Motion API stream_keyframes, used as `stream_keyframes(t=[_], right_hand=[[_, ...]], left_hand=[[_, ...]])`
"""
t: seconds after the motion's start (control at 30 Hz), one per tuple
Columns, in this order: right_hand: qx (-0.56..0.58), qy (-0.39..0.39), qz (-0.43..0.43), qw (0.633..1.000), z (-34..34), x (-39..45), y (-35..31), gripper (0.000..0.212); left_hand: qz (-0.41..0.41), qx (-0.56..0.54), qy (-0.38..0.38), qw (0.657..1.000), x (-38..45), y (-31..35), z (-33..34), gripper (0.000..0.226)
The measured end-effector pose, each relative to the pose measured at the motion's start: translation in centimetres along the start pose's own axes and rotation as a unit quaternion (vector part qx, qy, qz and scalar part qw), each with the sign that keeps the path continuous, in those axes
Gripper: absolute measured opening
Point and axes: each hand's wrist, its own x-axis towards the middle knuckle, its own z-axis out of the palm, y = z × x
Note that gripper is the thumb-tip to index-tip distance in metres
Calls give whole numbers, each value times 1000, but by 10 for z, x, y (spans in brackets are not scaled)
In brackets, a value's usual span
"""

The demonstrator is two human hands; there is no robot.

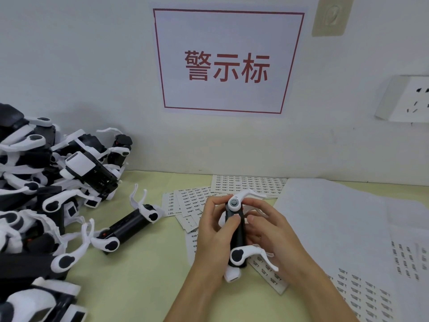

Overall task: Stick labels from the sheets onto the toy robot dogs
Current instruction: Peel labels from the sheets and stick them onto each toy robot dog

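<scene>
Wall sign [228,61] reading 警示标, both hands gripping toy dog [235,231], label sheets [248,184]

left hand [212,231] curled, right hand [267,231] curled

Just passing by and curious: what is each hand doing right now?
Left hand: grips the black toy robot dog.
Right hand: holds the same dog from the other side.

A heap of black-and-white plastic toy robot dogs [34,194] blocks the left of the pale green tabletop [144,287]; white paper label sheets [336,228] cover the right; bare tabletop lies between.
</scene>
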Motion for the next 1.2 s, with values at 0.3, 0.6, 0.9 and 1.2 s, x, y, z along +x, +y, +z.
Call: stream_keyframes(t=[0.3, 0.6, 0.9, 1.2], right_hand=[[29, -10, -3, 1000, 0, -2, -5, 29], [47, 1, -3, 999, 2, -4, -9, 33], [45, -11, -11, 999, 1, -5, -9, 30], [52, -11, -7, 999, 0, -3, -5, 34]], left_hand=[[-11, -31, 1, 999, 0, 3, 1, 26], [-8, -38, -29, 999, -3, 7, 1, 33], [-20, -27, -8, 999, -4, 9, 3, 29], [-15, -3, -19, 1000, -6, 10, 3, 30]])
